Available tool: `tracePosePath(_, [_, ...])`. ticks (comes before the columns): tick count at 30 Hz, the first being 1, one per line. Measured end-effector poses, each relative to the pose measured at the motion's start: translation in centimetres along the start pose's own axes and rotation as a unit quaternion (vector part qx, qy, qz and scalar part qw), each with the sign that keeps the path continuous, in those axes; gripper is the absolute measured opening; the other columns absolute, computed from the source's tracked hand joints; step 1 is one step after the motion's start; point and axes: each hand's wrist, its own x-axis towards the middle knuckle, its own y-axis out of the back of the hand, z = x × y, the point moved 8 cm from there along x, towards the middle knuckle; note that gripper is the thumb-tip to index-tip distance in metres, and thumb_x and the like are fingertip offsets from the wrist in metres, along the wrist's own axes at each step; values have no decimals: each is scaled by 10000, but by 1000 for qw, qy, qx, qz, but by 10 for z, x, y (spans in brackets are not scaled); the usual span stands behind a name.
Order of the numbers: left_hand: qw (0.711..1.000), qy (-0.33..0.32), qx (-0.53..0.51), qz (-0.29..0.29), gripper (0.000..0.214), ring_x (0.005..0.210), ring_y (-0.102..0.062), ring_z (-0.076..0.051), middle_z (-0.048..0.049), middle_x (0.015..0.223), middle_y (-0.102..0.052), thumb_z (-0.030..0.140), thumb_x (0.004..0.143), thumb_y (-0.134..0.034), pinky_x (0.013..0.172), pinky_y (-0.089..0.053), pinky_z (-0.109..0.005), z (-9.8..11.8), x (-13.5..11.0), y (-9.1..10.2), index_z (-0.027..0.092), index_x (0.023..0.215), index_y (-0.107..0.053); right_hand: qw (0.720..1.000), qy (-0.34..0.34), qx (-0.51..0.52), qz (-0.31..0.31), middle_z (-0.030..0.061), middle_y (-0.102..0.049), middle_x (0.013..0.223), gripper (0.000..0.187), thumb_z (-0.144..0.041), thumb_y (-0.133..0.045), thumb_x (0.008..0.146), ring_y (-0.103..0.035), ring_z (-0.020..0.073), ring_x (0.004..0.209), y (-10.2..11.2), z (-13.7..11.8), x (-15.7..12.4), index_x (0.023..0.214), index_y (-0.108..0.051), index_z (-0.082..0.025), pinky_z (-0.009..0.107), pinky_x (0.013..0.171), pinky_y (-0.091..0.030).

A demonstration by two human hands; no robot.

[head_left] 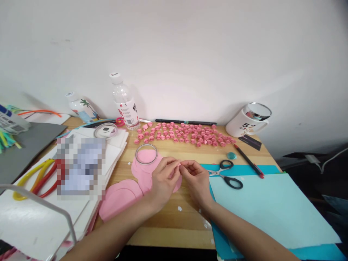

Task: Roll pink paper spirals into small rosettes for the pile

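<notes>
My left hand and my right hand meet fingertip to fingertip above the table. Both are closed in a pinch on a small piece of pink paper, mostly hidden by the fingers. Under and beside my left hand lie round pink paper discs, overlapping each other. A roll of clear tape rests on the upper discs. Beyond my hands spread many small rolled pink paper roses. Black-handled scissors lie to the right of my right hand, their blades partly hidden.
Light blue sheets cover the right side. A white mug, dark card and black-and-red pen are at the back right. A plastic bottle stands at the back. Red-and-yellow scissors lie on white papers at left.
</notes>
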Motion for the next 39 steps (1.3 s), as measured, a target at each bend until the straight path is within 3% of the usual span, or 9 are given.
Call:
tracePosePath(10, [1000, 12, -17, 1, 185, 801, -605, -121, -33, 856, -622, 73, 769, -549, 713, -522, -234, -2, 2, 0, 176, 881, -655, 1000, -5, 2, -8, -1, -642, 691, 107, -243, -692, 676, -580, 119, 645, -1, 0, 0, 735, -638, -173, 240, 625, -462])
tracePosePath(16, [999, 30, 22, -16, 226, 874, -612, -145, -59, 926, -645, 89, 784, -527, 794, -514, -280, -4, 2, -3, 168, 979, -611, 999, -29, 35, 3, -14, -619, 692, 170, -260, -714, 668, -566, 100, 636, 1, 3, -1, 781, -616, -179, 212, 599, -445])
tracePosePath(24, [998, 60, -6, -27, 176, 811, -615, -136, -38, 862, -651, 104, 789, -525, 736, -521, -265, -5, 3, -4, 182, 909, -629, 999, -26, 46, -7, -16, -621, 694, 170, -268, -721, 668, -569, 96, 644, 0, 3, -2, 771, -617, -182, 207, 609, -450])
tracePosePath(39, [996, -53, 30, -59, 276, 805, -607, -124, -53, 868, -611, 112, 860, -459, 680, -525, -231, -2, -5, -9, 177, 1088, -600, 998, -40, 7, -40, -8, -617, 648, 171, -273, -710, 669, -577, 105, 607, -2, 6, 4, 758, -615, -163, 223, 589, -466])
